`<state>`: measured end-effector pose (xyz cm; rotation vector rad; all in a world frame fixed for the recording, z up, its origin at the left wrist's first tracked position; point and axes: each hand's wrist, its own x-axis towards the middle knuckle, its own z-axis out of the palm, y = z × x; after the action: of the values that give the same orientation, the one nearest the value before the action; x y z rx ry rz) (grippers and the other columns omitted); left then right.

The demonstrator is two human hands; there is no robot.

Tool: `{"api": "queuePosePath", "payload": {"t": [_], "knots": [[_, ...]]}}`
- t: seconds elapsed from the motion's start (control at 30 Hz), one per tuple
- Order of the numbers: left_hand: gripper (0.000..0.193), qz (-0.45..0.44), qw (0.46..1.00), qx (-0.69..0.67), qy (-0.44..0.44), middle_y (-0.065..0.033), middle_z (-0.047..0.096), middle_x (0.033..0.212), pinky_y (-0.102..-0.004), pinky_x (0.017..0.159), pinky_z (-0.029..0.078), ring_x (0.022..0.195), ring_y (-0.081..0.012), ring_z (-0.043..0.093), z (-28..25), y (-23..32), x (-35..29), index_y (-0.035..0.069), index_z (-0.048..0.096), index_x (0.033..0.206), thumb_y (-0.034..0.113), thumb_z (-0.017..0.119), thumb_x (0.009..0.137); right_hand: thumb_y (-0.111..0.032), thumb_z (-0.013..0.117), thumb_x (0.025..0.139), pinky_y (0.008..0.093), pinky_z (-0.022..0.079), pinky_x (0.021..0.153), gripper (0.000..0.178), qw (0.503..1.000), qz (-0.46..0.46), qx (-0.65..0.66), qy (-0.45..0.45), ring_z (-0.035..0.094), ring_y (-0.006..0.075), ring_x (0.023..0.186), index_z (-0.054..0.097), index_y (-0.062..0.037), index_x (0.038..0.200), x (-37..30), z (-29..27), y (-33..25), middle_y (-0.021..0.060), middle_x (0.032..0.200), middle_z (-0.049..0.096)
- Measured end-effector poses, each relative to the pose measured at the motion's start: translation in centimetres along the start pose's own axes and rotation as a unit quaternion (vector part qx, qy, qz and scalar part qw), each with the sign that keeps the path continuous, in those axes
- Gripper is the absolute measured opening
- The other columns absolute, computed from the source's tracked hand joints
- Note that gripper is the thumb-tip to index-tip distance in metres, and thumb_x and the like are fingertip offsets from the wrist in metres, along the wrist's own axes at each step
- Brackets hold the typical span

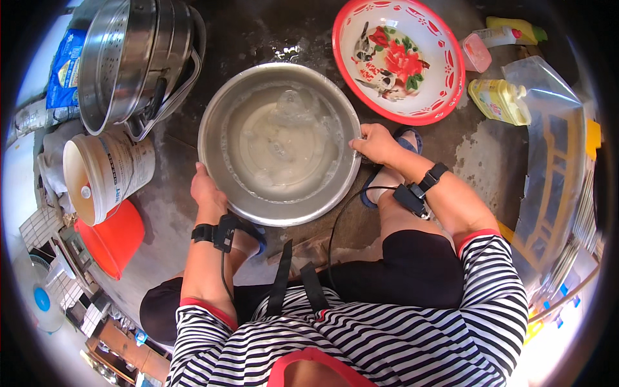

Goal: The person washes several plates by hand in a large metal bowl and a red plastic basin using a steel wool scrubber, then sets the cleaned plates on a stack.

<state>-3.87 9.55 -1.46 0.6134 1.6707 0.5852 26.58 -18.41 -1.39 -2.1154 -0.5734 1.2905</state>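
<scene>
A wide steel basin [216, 113] holding soapy water stands on the wet concrete floor in front of me. My left hand [206, 190] grips its near-left rim. My right hand [375, 143] holds its right rim, fingers curled over the edge. Both wrists wear black bands with a cable. My feet in blue sandals sit under the basin's near edge.
A red-rimmed enamel bowl [445, 71] with a flower pattern lies at the far right, with a yellow bottle [500, 101] and a pink tub [476, 53] beside it. Stacked steel steamer pots [132, 58], a white bucket [106, 171] and a red lid [115, 238] are at left.
</scene>
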Motion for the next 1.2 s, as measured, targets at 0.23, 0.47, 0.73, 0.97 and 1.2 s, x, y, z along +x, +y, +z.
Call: {"api": "queuePosePath", "payload": {"t": [0.23, 0.47, 0.73, 0.97, 1.2], "knots": [[0.040, 0.006, 1.000, -0.011, -0.016, -0.0131, 0.063, 0.103, -0.0349, 0.073, 0.052, 0.086, -0.0230, 0.062, -0.7, 4.5, -4.2, -0.007, 0.058, 0.109, 0.030, 0.049, 0.098, -0.020, 0.070, 0.075, 0.0334, 0.050, 0.070, 0.025, 0.999, -0.017, 0.024, -0.028, 0.064, 0.0196, 0.071, 0.069, 0.0002, 0.089, -1.5, -1.3, -2.9, 0.0143, 0.077, 0.068], [0.030, -0.004, 0.997, 0.005, -0.075, -0.0151, 0.063, 0.100, -0.0373, 0.070, 0.055, 0.083, -0.0253, 0.064, -0.3, 7.8, -8.9, -0.006, 0.056, 0.110, 0.020, 0.047, 0.098, -0.012, 0.069, 0.077, 0.0285, 0.049, 0.065, 0.020, 0.992, -0.012, 0.110, -0.054, 0.061, 0.0122, 0.068, 0.068, 0.0041, 0.089, -3.0, -2.3, -3.8, 0.0082, 0.078, 0.068], [0.023, 0.045, 0.990, 0.078, -0.112, -0.0140, 0.064, 0.097, -0.0357, 0.075, 0.054, 0.084, -0.0247, 0.063, 2.4, 10.8, -11.8, -0.004, 0.057, 0.104, 0.014, 0.046, 0.097, -0.010, 0.067, 0.079, 0.0249, 0.047, 0.066, 0.017, 0.986, 0.012, 0.158, -0.046, 0.058, 0.0096, 0.070, 0.067, 0.0037, 0.089, -4.4, -4.6, -4.1, 0.0051, 0.080, 0.067], [0.017, 0.104, 0.973, 0.174, -0.113, -0.0091, 0.065, 0.091, -0.0338, 0.076, 0.053, 0.081, -0.0207, 0.063, 4.2, 13.3, -11.5, 0.001, 0.058, 0.102, 0.015, 0.050, 0.096, -0.009, 0.066, 0.079, 0.0259, 0.048, 0.068, 0.016, 0.962, -0.001, 0.268, -0.043, 0.061, 0.0120, 0.072, 0.067, 0.0036, 0.089, -5.0, -5.7, -2.8, 0.0066, 0.083, 0.067], [0.010, 0.165, 0.951, 0.215, -0.146, -0.0054, 0.062, 0.085, -0.0288, 0.069, 0.050, 0.074, -0.0156, 0.059, 6.6, 16.5, -13.3, 0.002, 0.058, 0.095, 0.012, 0.059, 0.091, -0.011, 0.066, 0.080, 0.0246, 0.047, 0.071, 0.017, 0.941, -0.013, 0.335, -0.055, 0.059, 0.0114, 0.076, 0.066, 0.0033, 0.090, -4.7, -6.2, -1.8, 0.0052, 0.084, 0.066]]}}
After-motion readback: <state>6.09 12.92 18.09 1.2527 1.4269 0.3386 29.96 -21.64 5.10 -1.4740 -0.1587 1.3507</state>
